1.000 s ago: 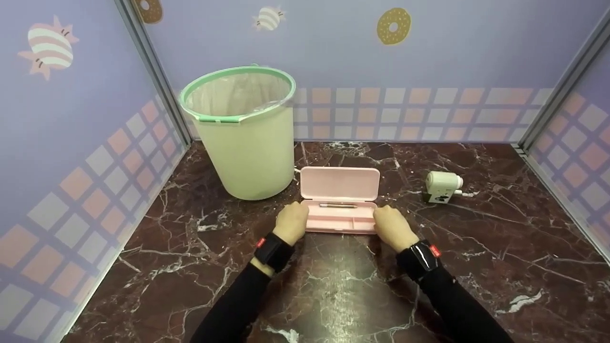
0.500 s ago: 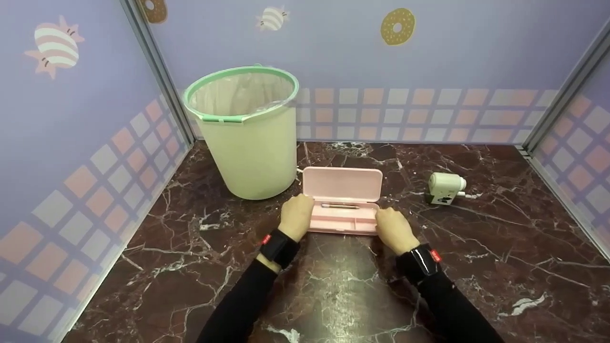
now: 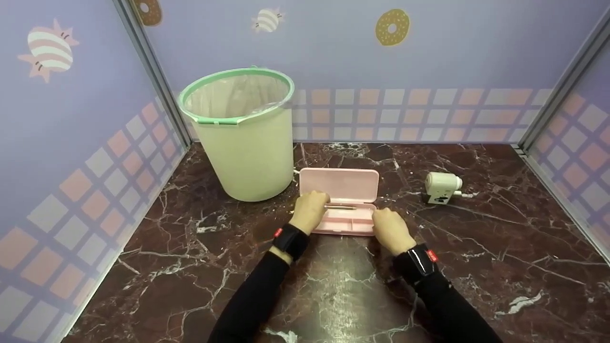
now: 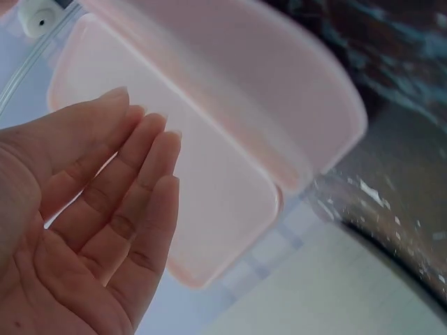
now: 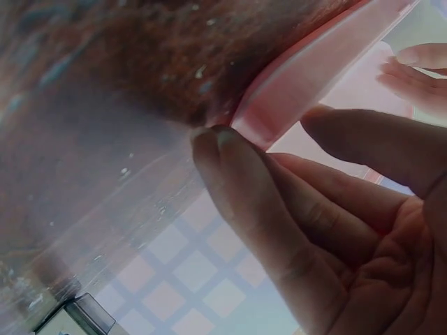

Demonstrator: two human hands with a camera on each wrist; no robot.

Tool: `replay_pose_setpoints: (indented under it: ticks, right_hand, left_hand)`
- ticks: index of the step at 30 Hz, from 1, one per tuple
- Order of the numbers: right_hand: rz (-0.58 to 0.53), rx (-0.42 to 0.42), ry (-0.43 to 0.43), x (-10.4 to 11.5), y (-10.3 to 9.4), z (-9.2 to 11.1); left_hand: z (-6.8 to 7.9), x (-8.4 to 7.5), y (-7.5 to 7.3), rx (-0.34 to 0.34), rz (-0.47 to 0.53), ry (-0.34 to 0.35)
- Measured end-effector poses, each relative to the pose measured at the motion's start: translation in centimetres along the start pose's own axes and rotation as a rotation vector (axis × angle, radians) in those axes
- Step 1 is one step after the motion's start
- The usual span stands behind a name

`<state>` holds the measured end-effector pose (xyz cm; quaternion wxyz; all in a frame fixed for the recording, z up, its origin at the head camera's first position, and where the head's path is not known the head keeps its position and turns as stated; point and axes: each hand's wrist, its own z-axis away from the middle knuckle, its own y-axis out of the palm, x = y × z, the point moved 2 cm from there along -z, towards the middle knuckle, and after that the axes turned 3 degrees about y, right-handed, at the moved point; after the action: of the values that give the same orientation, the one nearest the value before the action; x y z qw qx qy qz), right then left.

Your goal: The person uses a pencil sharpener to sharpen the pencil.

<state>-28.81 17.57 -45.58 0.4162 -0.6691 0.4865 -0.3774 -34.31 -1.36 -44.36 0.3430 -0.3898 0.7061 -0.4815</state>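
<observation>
In the head view an open pink pencil case point(image 3: 337, 225) lies on the table, its lid point(image 3: 339, 185) raised at the back. One thin brown-and-silver pencil-like stick point(image 3: 344, 207) rests in its rear compartment. My left hand point(image 3: 310, 210) is over the case's left end, near the stick's left tip. The left wrist view shows that hand point(image 4: 112, 209) with fingers loosely bent and nothing between thumb and fingers. My right hand point(image 3: 392, 231) holds the case's right end. In the right wrist view its thumb and fingertips meet the case's pink end wall point(image 5: 279, 105).
A pale green bin point(image 3: 245, 157) with a clear liner stands behind and left of the case. To the right is a small light-green crank pencil sharpener point(image 3: 442, 188). Patterned walls enclose the dark marbled table point(image 3: 476, 267) on the left, right and back.
My left hand has left the case's left edge and moved right, over the case's left end. The right hand stays at the right end; the case keeps its place.
</observation>
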Motion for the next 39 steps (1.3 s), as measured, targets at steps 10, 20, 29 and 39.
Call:
replay_pose_setpoints:
  ticks: [10, 20, 29, 39]
  right_hand:
    - [-0.025, 0.008, 0.023, 0.0, 0.1, 0.0]
    - [-0.025, 0.033, 0.016, -0.1, 0.1, -0.1]
    - [-0.038, 0.018, 0.009, 0.0, -0.1, 0.1]
    - [-0.027, 0.008, 0.024, 0.1, -0.1, 0.1]
  left_hand:
    - [-1.3, -0.5, 1.8, 0.002, -0.111, 0.056]
    - [-1.6, -0.7, 2.5, 0.042, -0.175, 0.066]
    - [-1.6, -1.0, 2.3, 0.014, -0.204, 0.097]
    - [-1.3, -0.8, 2.1, 0.081, -0.228, 0.133]
